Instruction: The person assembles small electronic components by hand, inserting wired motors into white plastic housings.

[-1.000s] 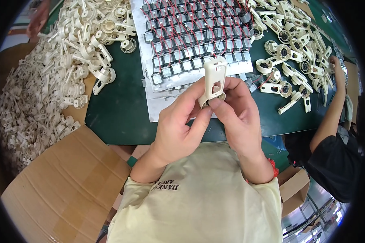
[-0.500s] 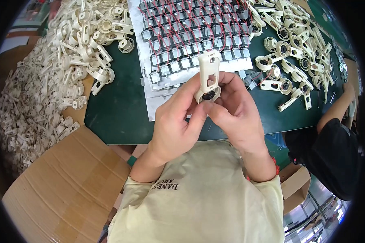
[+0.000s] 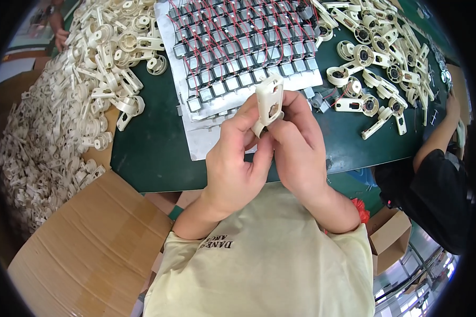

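Observation:
Between my two hands, above the near edge of the table, is a cream plastic housing (image 3: 270,100) with a long slotted handle and a round end. Its handle points up and away from me. My left hand (image 3: 237,150) grips the round end from the left, thumb underneath. My right hand (image 3: 300,145) closes on the same end from the right, its thumb pressed against it. The fingers cover most of the round end and whatever sits in it. Just beyond my hands lies a sheet with rows of square metal parts (image 3: 248,68) with red wires.
A large heap of cream housings (image 3: 53,137) fills the left side, beside a cardboard flap (image 3: 90,243). More housings with black round inserts (image 3: 381,58) lie on the green table (image 3: 148,164) at right. A co-worker's arm (image 3: 439,132) reaches in at right; another person's hand (image 3: 61,39) shows far left.
The housing has turned and tilted in my hands, and its black insert is now hidden by my fingers. My right thumb has moved up over the round end. A hand has appeared far left.

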`<state>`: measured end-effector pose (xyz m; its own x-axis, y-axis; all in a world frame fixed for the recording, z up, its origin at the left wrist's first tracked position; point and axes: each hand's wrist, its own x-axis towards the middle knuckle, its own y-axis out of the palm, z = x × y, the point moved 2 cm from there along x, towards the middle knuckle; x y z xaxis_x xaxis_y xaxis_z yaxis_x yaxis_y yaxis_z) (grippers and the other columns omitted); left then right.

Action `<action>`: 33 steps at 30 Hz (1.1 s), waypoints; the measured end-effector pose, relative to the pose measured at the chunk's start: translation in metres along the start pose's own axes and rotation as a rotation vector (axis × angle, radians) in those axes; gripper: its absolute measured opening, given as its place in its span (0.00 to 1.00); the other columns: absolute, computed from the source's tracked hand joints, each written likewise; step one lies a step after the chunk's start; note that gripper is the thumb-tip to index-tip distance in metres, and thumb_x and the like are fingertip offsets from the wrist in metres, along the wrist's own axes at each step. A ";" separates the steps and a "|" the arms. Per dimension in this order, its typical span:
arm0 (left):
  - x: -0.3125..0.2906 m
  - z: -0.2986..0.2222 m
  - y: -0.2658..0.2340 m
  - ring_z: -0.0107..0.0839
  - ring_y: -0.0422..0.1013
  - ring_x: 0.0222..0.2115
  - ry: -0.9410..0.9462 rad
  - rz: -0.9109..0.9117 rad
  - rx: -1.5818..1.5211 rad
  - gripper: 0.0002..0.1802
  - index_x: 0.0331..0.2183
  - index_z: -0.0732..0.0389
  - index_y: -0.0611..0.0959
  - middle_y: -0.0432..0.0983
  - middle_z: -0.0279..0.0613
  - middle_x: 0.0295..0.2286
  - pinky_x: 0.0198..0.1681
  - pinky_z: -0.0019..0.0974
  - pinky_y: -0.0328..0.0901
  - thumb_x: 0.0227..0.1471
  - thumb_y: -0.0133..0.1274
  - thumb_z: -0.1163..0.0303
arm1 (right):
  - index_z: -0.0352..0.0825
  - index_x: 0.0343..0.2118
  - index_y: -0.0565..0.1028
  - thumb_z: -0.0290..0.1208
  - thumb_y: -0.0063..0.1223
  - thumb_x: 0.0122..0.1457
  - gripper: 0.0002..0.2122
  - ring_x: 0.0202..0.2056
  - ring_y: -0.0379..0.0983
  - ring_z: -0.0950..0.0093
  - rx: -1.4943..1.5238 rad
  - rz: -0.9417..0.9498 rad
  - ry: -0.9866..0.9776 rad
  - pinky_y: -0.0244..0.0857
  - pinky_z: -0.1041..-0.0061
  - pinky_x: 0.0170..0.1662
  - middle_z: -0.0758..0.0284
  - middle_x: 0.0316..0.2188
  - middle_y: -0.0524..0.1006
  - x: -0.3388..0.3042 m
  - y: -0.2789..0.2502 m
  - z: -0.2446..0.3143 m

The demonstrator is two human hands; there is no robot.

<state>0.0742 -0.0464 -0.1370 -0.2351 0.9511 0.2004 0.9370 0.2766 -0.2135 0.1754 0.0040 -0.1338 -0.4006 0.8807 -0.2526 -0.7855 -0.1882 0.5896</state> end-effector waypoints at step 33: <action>0.034 0.014 -0.076 0.32 0.70 0.32 -0.044 -0.219 0.202 0.18 0.40 0.63 0.77 0.73 0.42 0.34 0.38 0.33 0.66 0.44 0.61 0.78 | 0.29 0.45 0.71 0.22 0.53 0.59 0.12 0.37 0.70 0.82 -0.670 -0.108 -0.106 0.64 0.82 0.43 0.70 0.36 0.75 0.019 -0.057 0.066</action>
<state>-0.0088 -0.0338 -0.1270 -0.4413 0.8694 0.2222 0.7932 0.4937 -0.3565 0.2436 0.0602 -0.1216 -0.2826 0.9409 -0.1867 -0.9543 -0.2955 -0.0447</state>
